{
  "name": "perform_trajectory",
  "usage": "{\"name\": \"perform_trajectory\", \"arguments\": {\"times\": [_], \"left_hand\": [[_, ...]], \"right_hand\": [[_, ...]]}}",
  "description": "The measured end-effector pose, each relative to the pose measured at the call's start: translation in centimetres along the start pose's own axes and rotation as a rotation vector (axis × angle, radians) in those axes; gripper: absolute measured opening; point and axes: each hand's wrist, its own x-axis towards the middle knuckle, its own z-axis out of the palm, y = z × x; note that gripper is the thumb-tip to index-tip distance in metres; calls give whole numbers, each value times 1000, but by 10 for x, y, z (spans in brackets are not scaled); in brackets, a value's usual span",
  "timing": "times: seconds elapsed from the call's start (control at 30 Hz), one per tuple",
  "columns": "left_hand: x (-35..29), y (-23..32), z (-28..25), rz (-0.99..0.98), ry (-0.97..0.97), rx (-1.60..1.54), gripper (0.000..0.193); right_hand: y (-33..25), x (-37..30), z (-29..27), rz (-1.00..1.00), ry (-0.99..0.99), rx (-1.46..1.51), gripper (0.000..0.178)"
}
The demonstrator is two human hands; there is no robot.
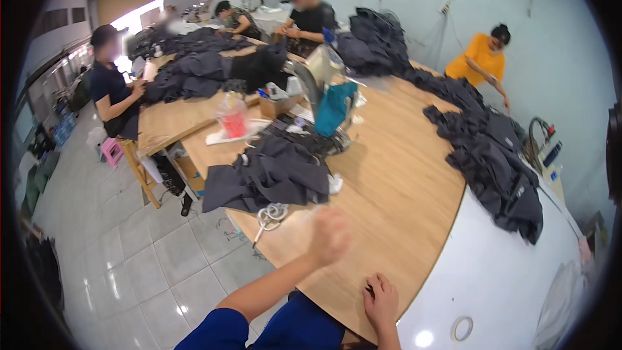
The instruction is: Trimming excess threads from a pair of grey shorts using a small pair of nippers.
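My left hand (pixel 329 236) is raised over the near part of the wooden table (pixel 389 201), smeared by motion, so its fingers cannot be read. Just beyond it lie a small crumpled white scrap (pixel 335 184) and a heap of dark grey garments (pixel 278 172). Beside the heap, a coiled white cord (pixel 272 215) rests by the table's left edge. My right hand (pixel 381 301) rests on the wood near the front edge, its fingers curled around a small black object (pixel 369 290) that is mostly hidden.
A teal cloth pouch (pixel 335 109), a red drink cup (pixel 233 115) and a cardboard box (pixel 275 105) stand mid-table. Dark garments (pixel 495 162) spread along the right side, over a white surface (pixel 447 272) bearing a tape roll (pixel 462 328). Several people work around the tables, one in orange (pixel 476 58).
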Motion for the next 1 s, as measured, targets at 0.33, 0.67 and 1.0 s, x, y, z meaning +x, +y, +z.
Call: {"name": "perform_trajectory", "arguments": {"times": [0.33, 0.67, 1.0], "left_hand": [[-10, -10, 198, -190, -780, 140, 51], [2, -16, 273, -227, -724, 238, 48], [16, -12, 266, -233, -730, 369, 47]], "right_hand": [[85, 19, -42, 209, -3, 291, 34], [263, 113, -54, 508, 521, 66, 21], [449, 276, -123, 1084, 1013, 498, 87]]}}
